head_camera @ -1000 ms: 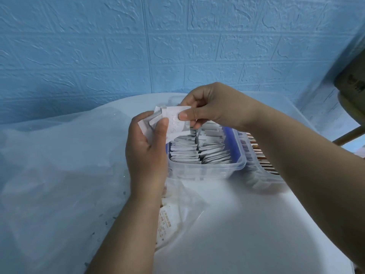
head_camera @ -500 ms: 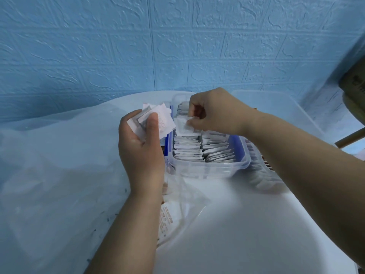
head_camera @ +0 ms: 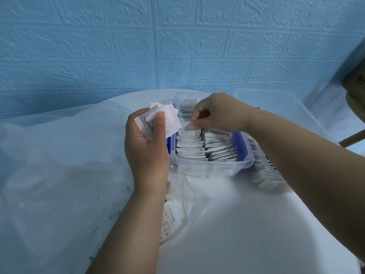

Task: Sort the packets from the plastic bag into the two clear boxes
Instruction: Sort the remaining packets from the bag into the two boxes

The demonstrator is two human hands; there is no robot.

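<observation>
Clutches fan of packets (head_camera: 164, 119) in left grip (head_camera: 147, 153), just left of near clear box (head_camera: 213, 166). Pinches one packet (head_camera: 190, 133) with right grip (head_camera: 219, 113), low among rows inside that box. Shows second clear box (head_camera: 264, 175) right, plastic bag (head_camera: 59, 165) left on bench (head_camera: 256, 234).

Blue brick wall (head_camera: 98, 46), white table (head_camera: 256, 224)

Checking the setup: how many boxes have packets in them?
2: centre box under the right hand; right box beside it, partly hidden.
</observation>
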